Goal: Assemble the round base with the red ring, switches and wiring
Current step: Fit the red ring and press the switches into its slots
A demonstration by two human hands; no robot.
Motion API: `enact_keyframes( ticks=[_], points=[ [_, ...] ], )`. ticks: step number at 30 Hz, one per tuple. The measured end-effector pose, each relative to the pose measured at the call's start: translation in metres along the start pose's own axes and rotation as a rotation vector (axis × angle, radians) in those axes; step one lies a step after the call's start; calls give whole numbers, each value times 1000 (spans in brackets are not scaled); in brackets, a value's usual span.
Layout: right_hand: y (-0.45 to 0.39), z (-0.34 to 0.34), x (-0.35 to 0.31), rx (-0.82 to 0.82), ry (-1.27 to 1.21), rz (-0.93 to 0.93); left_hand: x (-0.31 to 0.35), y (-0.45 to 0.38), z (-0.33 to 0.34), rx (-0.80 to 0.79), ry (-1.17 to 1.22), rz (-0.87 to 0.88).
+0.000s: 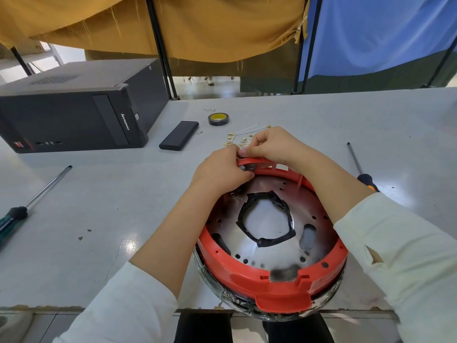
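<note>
Pinching at the far rim of the red ring [272, 280], both sets of fingers meet on one spot: the left hand [220, 169] curls its fingers [243, 175] over a small grey part seated in the rim's inner face, probably a switch, and the right hand [269, 144] closes thumb and forefinger just above it on something too small to identify, possibly a wire end.

Round base [269, 219]: metal plate with a taped centre opening, inside the red ring, at the near bench edge, overhanging it slightly.

Judgement on the step: seating or wiring the switch. Do it well by letting the left fingers brace the part from inside while the right pushes straight in, not twisting; keep the forearms off the ring so the overhanging base does not tip.

Just beyond the hands: loose brass terminals [231, 141] and white wire [249, 128].

Bench [99, 219]: pale grey, scuffed. Green-handled screwdriver [29, 201] at left, orange-and-black screwdriver [361, 169] at right. Far side: black tape roll [218, 119], flat black case [179, 135], Lenovo computer tower [74, 107] lying on its side.

Room: mustard cloth [173, 23] and blue cloth [383, 28] hang on black poles behind the bench.
</note>
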State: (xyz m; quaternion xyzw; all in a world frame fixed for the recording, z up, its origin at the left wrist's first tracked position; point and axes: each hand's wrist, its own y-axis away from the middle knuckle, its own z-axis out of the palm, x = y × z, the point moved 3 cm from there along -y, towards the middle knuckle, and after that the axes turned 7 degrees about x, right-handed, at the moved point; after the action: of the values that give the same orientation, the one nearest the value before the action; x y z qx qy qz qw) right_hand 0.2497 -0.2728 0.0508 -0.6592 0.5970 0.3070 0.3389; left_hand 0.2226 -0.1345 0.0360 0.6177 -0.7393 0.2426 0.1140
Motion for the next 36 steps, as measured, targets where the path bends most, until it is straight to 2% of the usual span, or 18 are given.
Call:
enact_keyframes(
  ticks=[7, 13, 19, 32, 36],
  points=[
    [0, 2, 1, -12, 89, -21, -1, 0, 1, -23, -1, 17],
    [1, 1, -3, 152, 196, -114, -1, -1, -1, -22, 68, 38],
    [-1, 3, -4, 239, 203, -143, 0, 0, -4, -41, 81, 36],
    [-2, 9, -6, 310, 265, -201, 2, -1, -5, -26, 40, 45],
    [1, 7, -4, 255, 216, -135, 2, 3, -1, -34, 24, 60]
  ],
)
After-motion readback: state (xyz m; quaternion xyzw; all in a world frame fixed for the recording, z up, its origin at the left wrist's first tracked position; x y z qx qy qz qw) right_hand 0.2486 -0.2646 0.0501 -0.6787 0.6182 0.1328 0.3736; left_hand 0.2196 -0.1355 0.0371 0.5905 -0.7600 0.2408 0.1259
